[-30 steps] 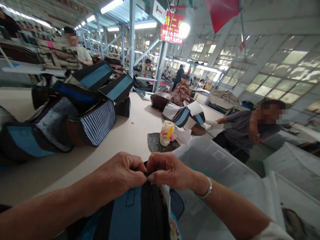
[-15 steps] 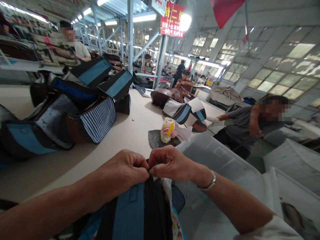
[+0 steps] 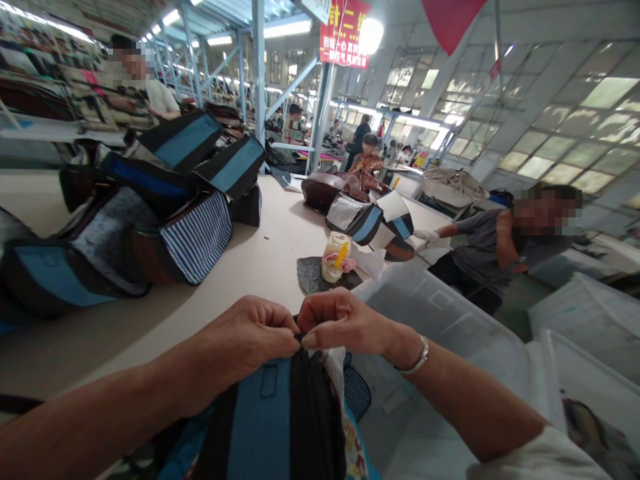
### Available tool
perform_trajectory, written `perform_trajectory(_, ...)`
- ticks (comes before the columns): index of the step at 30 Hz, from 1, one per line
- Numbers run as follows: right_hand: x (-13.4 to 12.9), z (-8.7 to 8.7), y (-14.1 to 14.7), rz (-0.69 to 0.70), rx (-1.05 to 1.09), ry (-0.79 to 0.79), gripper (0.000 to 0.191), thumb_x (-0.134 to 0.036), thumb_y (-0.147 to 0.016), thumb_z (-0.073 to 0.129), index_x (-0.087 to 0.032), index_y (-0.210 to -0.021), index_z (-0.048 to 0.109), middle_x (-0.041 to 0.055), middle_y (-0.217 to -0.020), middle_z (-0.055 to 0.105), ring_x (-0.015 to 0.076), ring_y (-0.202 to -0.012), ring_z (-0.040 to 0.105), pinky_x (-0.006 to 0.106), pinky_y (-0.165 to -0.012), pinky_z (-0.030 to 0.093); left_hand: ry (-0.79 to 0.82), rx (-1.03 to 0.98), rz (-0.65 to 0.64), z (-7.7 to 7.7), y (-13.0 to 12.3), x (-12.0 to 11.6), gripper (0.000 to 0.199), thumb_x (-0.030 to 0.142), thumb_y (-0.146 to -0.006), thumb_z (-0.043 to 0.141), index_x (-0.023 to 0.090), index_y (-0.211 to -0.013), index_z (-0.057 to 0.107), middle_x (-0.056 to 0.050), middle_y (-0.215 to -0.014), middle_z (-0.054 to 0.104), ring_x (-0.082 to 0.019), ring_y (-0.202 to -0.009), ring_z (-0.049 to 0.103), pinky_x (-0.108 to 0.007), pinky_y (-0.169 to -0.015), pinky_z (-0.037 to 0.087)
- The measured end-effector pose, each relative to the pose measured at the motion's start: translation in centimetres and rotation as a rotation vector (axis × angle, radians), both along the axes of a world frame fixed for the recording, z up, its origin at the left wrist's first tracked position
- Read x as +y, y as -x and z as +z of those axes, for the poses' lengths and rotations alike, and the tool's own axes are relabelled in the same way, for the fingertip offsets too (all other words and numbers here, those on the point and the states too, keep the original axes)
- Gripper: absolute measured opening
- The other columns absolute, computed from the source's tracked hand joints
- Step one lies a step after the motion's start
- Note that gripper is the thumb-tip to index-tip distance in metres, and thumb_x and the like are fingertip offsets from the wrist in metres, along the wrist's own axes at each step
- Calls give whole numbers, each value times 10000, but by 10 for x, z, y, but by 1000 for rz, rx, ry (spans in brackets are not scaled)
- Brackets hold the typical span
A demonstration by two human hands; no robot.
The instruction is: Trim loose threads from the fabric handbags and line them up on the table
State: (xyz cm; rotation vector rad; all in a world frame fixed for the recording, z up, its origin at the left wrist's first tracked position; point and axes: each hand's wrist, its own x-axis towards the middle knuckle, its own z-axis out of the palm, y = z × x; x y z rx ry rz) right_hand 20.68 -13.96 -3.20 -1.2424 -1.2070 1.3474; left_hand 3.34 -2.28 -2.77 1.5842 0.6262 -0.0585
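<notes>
Two hands, one bag. Bag (image 3: 260, 427), black with a blue band: at six o'clock from the fingertips, long axis running roughly from half past twelve to half past six, far end under the fingers. Left hand (image 3: 257, 327): on the nine o'clock side, above the end of the band, nearer the bag's midline; thumb and forefinger pinched tight on the dark far edge. Right hand (image 3: 345, 323): on the three o'clock side, tips almost meeting the left's; thumb and curled forefinger nipped on the same edge, exact fold between them hidden. Bin (image 3: 435, 373): four o'clock. Other bags (image 3: 197, 240): ten o'clock, on the table (image 3: 273, 257).
</notes>
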Motion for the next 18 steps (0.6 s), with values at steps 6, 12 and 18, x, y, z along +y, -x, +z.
perform_trajectory(6, 3, -7, 0, -37, 24, 47, 175, -184, -654, 767, -119, -745, 632, -56, -612, 566, 50, -537, 435, 166, -481, 315, -20, 1, 13, -6, -4, 0, 241, 389, -577, 654, 165, -656, 616, 51, -527, 435, -89, -480, 301, -248, -482, 177)
perform_trajectory(12, 3, -12, -4, -67, 155, 69, 155, -167, -619, 750, -112, -735, 663, -46, -619, 602, 52, -542, 470, 166, -515, 345, 22, 10, 28, -7, -12, 2, 227, 372, -544, 650, 169, -634, 601, 53, -500, 428, -85, -458, 287, -241, -465, 165)
perform_trajectory(18, 4, -18, -7, -104, 188, 99, 309, -242, -568, 869, -125, -747, 646, -46, -630, 603, 66, -563, 508, 185, -538, 377, -22, -35, 6, -15, -20, 5, 223, 390, -501, 598, 181, -565, 555, 50, -484, 396, -84, -476, 259, -230, -480, 168)
